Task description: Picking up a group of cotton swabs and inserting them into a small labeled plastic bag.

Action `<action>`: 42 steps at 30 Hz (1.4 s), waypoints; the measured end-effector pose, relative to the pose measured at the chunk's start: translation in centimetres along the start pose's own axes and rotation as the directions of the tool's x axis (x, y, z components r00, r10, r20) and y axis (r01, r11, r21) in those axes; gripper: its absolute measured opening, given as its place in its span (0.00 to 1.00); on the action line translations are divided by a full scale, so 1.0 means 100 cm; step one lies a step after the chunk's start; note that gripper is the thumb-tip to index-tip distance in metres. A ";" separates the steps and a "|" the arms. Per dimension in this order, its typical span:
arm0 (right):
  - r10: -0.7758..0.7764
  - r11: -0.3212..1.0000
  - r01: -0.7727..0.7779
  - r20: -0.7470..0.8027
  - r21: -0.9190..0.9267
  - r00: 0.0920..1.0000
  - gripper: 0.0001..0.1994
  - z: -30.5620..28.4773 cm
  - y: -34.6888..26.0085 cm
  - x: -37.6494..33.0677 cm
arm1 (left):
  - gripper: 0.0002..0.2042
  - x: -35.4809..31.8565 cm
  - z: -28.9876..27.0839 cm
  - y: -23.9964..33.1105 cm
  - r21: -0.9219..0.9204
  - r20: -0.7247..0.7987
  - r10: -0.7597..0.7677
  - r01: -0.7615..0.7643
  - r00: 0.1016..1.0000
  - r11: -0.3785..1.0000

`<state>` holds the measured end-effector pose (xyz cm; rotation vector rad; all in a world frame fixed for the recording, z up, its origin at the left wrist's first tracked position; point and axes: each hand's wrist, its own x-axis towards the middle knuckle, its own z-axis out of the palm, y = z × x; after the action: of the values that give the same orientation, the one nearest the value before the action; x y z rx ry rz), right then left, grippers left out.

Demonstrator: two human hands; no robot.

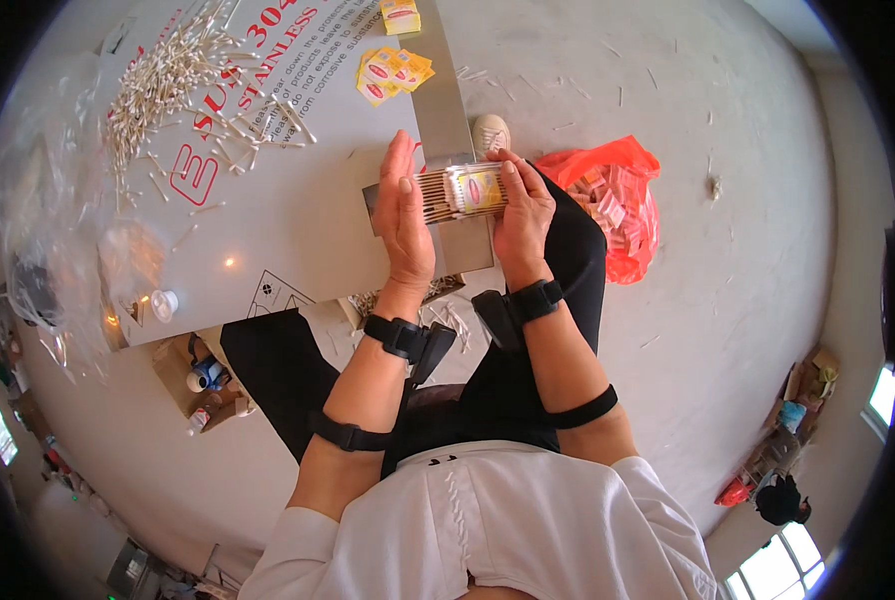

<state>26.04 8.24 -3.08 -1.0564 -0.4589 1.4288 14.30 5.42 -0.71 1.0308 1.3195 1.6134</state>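
Observation:
A flat bundle of cotton swabs (436, 197) lies level between my hands, near the right edge of the table (303, 235). Its swabs run side by side, and a small yellow and white printed card (482, 188) rests on top at the right. My right hand (526, 220) grips the right end, thumb over the card's edge. With fingers stretched straight, my left hand (408, 230) stands upright against the left ends of the swabs. The underside of the bundle is hidden. Beyond my hands, several loose yellow cards (392, 74) are spread near the table's edge.
A heap of loose cotton swabs (153, 95) covers the far left of the table. Clear plastic bags (43, 190) hang at its left edge, near a white round lid (165, 304). On the floor, a red plastic bag (640, 245) holds small packs. A cardboard box (178, 372) sits below.

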 end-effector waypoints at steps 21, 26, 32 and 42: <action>0.354 0.918 -0.331 -0.075 0.217 0.932 0.14 -0.012 -0.003 -0.002 | 0.31 0.000 0.002 -0.001 -0.414 -0.049 -0.078 0.051 0.996 0.909; 0.467 0.875 -0.450 -0.066 0.179 0.882 0.15 -0.029 -0.004 0.009 | 0.30 0.000 0.000 -0.003 -0.497 0.004 -0.094 0.084 0.996 0.864; 0.544 0.835 -0.535 -0.043 0.128 0.838 0.14 -0.023 -0.016 0.006 | 0.31 -0.002 -0.005 -0.008 -0.567 0.012 -0.089 0.080 0.996 0.820; 0.553 0.819 -0.557 0.067 0.136 0.830 0.17 -0.039 -0.021 0.016 | 0.25 0.000 -0.001 0.001 -0.667 -0.027 -0.157 0.099 0.987 0.738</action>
<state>30.68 8.87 -3.86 -1.0986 -0.0428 1.9618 14.24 5.34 -0.61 0.4199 0.7212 1.8271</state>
